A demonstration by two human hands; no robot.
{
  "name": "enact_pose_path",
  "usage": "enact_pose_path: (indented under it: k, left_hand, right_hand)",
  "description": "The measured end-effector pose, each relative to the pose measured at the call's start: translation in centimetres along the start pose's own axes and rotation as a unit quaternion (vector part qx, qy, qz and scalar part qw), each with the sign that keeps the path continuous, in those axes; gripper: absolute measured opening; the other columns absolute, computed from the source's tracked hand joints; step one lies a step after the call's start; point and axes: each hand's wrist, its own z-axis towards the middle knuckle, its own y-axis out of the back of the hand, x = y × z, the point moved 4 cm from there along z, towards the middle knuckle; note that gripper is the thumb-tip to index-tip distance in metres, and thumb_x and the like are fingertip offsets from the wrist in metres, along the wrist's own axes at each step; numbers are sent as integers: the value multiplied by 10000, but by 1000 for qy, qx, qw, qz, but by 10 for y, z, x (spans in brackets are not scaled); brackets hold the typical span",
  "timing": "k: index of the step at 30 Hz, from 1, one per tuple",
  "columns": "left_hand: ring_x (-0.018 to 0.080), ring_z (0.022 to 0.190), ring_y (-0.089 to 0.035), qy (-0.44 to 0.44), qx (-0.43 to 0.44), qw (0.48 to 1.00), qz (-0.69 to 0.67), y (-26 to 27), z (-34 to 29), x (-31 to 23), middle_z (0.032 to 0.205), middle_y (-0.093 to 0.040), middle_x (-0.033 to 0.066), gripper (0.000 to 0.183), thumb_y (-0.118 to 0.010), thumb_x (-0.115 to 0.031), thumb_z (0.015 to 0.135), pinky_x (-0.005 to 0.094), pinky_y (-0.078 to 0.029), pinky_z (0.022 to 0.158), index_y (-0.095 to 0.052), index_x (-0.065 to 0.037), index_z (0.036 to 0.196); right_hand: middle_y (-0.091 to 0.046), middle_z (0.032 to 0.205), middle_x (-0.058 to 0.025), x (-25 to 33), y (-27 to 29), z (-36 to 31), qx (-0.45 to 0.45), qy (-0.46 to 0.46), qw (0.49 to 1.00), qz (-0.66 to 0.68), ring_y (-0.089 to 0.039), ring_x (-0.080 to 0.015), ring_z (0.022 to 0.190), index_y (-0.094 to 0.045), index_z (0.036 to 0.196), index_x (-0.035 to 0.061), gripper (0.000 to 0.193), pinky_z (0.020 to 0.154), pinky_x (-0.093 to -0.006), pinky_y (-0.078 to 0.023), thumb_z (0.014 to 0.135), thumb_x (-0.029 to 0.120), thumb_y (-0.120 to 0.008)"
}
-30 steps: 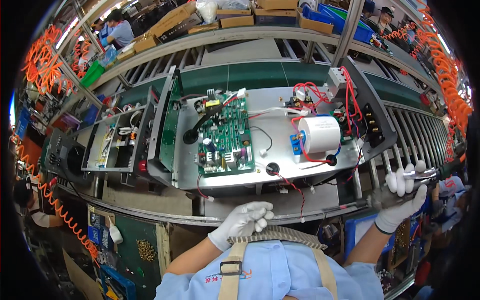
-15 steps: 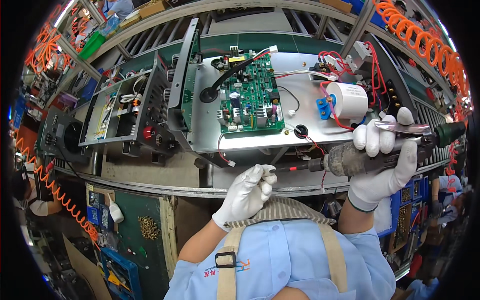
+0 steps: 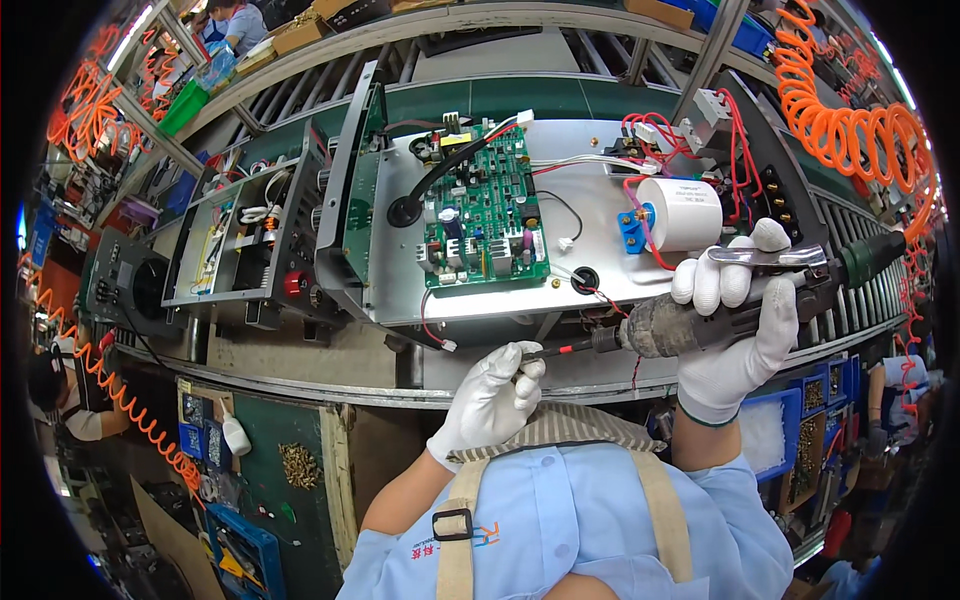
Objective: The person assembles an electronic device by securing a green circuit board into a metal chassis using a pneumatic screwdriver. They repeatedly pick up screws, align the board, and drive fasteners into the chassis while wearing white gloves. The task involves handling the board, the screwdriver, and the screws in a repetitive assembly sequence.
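Observation:
My gloved right hand [image 3: 730, 330] is wrapped round a dark, worn air screwdriver [image 3: 665, 326], its fingers over the bright metal lever [image 3: 770, 257]. The tool lies level, with its bit [image 3: 562, 350] pointing left. My gloved left hand [image 3: 492, 398] pinches at the bit's tip; whatever small piece sits between those fingertips is hidden. Both hands are at the near edge of an open metal chassis [image 3: 590, 150]. On it are a green circuit board [image 3: 480, 205], a white cylindrical capacitor [image 3: 685, 215] with a blue terminal block [image 3: 631, 232], and red wires.
An orange coiled hose [image 3: 850, 130] hangs at the right, close to the tool's rear. Another open unit [image 3: 235, 235] stands left of the chassis. Brass screws [image 3: 299, 466] lie piled on the green side bench at lower left. Blue parts bins [image 3: 770, 440] stand at lower right.
The screwdriver and my left fingertips have come slightly closer together, with the bit further in at the pinch. The whole view has shifted a little, carrying the chassis leftward in the picture.

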Motion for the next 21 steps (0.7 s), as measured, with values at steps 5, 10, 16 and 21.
enact_pose_path:
  k: [5,10,16,21]
  left_hand:
    - [105,639,-473,-10,-22,999,25,1,4,-1,870,-605,66,281,-611,-265,947,234,-396,568,-589,-30,1100]
    - [102,617,-473,39,-41,997,48,2,5,0,863,-605,66,292,-596,-285,955,223,-395,548,-584,-41,1114]
    - [94,574,-483,40,-7,997,64,-14,5,-7,828,-611,57,307,-562,-306,974,219,-404,521,-578,-42,1131]
    - [86,555,-496,-37,-12,993,113,-30,6,-17,783,-609,42,320,-531,-319,991,202,-401,506,-587,-26,1108]
  right_hand:
    - [-524,858,-46,0,4,1,-21,3,1000,-11,-520,-194,706,-368,1361,32,487,715,-427,-473,981,319,-471]
    - [-535,819,-57,-3,-10,-1,81,24,996,12,-547,-180,707,-364,1307,22,490,655,-379,-500,960,314,-549]
    - [-537,1058,-147,0,-26,7,163,68,984,-22,-637,-239,787,-398,1358,55,676,675,-396,-564,840,321,-741]
    - [-426,1401,-199,-3,-33,14,143,57,984,-90,-554,-187,754,-384,1397,66,612,612,-322,-483,900,323,-631]
